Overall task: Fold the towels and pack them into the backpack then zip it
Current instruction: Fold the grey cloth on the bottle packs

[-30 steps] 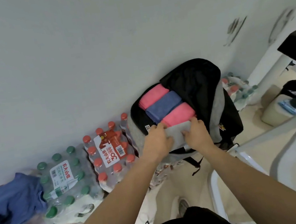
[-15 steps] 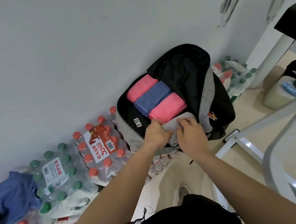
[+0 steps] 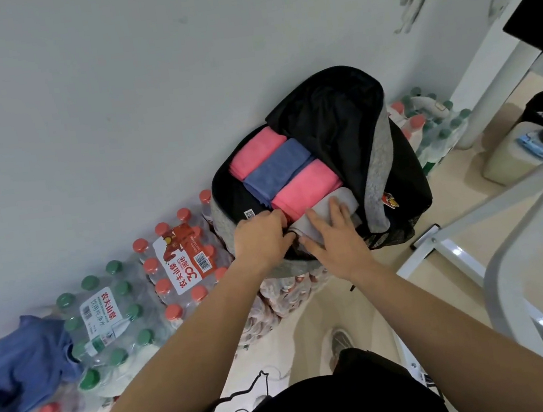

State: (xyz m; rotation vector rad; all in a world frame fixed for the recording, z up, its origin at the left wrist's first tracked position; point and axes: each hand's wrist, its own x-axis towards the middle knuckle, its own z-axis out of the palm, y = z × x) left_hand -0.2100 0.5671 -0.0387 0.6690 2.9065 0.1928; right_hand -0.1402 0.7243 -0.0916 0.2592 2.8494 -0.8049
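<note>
Head view: pressing grey towel into the open backpack

Presses the right hand [image 3: 337,242] flat on the grey towel [image 3: 348,199], fingers straight and spread. Grips the left end of the same towel with the left hand [image 3: 262,238], fingers curled, just beside the right one. Shows the grey towel at the near end of the backpack [image 3: 376,171], touching the near pink towel [image 3: 305,185]; beyond, the blue towel [image 3: 276,175], then the far pink towel [image 3: 256,152], side by side. Shows the backpack lying on bottle packs [image 3: 180,259] along the wall, and a blue cloth [image 3: 18,363] on bottles far left.
</note>
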